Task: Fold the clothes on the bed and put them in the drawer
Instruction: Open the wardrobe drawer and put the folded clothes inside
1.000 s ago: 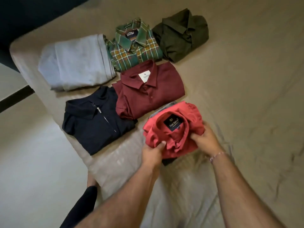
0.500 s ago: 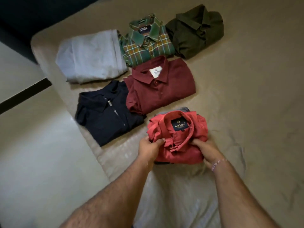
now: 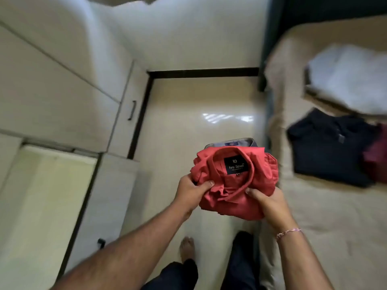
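Gripping from both sides, left hand (image 3: 191,190) and right hand (image 3: 269,203) curl their fingers (image 3: 206,183) round a soft, light folded red shirt (image 3: 234,181), carried above the floor (image 3: 188,126) beside the bed (image 3: 335,206); supporting it underneath likely keeps its folds.

Hidden, cropped and blurred items, head view

Grey garment (image 3: 230,142) under the red shirt (image 3: 236,181): only its collar edge shows; left hand (image 3: 191,190) and right hand (image 3: 267,203) fingers tucked beneath, unseen. Maroon shirt (image 3: 377,158) cut by the right edge. Pale folded garment (image 3: 347,78) and navy shirt (image 3: 328,151) motion-blurred. Drawer (image 3: 41,197) interior washed out, contents indistinct. Red shirt's label small print illegible.
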`<act>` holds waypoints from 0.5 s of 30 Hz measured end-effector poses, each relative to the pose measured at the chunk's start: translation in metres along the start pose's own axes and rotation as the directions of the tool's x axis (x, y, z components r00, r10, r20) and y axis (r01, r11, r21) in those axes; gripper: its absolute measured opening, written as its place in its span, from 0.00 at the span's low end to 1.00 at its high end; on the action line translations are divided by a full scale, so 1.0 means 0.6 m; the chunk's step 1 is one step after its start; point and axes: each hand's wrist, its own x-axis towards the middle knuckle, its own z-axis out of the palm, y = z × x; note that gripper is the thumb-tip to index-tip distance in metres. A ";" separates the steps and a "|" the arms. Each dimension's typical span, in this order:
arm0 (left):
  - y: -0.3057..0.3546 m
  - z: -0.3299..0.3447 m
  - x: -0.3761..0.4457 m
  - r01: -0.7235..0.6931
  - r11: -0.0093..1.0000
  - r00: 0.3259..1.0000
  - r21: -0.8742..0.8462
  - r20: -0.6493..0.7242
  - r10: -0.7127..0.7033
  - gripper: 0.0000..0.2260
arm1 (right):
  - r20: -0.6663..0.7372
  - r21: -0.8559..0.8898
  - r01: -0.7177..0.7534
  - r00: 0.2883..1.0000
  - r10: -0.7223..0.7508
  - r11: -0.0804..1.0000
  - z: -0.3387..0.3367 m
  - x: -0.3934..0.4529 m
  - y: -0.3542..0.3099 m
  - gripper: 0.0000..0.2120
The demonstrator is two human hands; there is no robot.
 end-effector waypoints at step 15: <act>-0.195 -0.755 -0.162 -0.287 0.863 0.764 -0.415 -0.642 -0.054 0.16 | 0.553 -0.486 0.307 0.833 0.016 0.818 0.834 -0.243 -0.025 0.18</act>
